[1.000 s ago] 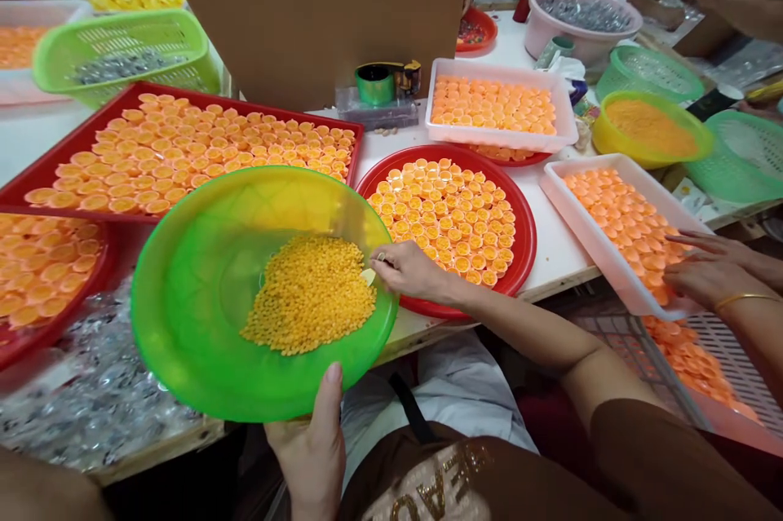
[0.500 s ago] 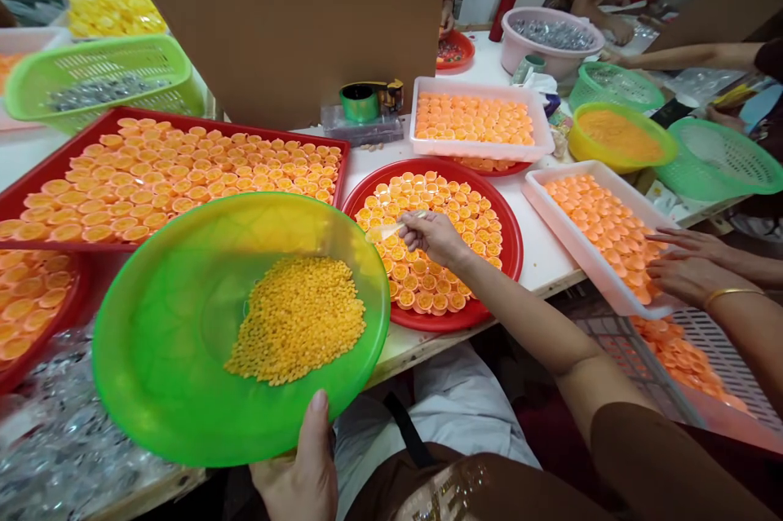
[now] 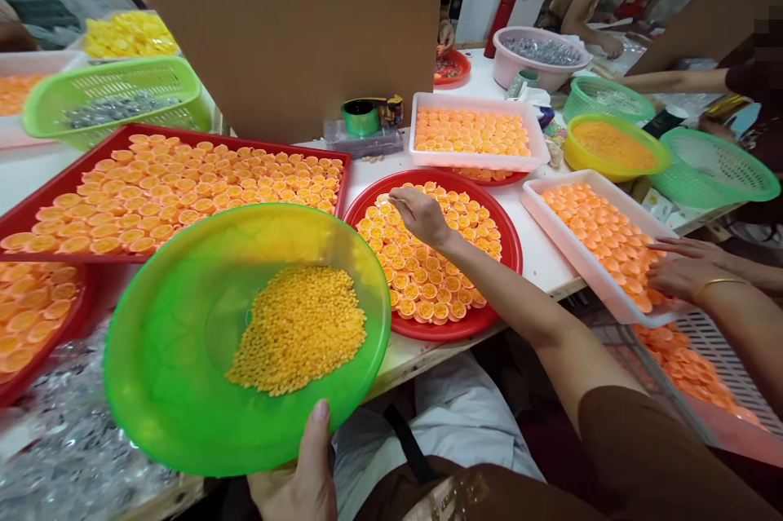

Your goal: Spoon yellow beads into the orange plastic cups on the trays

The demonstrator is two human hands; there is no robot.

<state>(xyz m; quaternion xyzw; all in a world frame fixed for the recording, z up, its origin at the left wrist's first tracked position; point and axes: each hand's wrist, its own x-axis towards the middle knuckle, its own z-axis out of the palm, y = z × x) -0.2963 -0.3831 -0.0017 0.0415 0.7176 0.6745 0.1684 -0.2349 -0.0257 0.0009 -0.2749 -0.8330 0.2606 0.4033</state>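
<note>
My left hand (image 3: 303, 468) grips the near rim of a green plastic basin (image 3: 183, 390), thumb on top, fingers hidden beneath. The basin is tilted and holds a heap of small yellow beads (image 3: 299, 333). Over the back left of a round red tray (image 3: 514, 268), my right hand (image 3: 422, 215) is closed in a pinch. The small pale scoop seen in it earlier is mostly hidden now behind the fingers. Rows of little orange cups with yellow centres (image 3: 428, 276) fill the round tray.
A long red tray (image 3: 18, 219) of similar cups lies left, behind the basin. White trays (image 3: 541, 158) with orange pieces stand back right and right, where another person's hands (image 3: 691, 268) work. A brown board (image 3: 287, 32) rises behind; tape (image 3: 360, 120) sits before it.
My right hand has moved up and slightly left over the round tray, turning so the scoop is hardly visible. My left hand still holds the basin. The whole view has shifted slightly.
</note>
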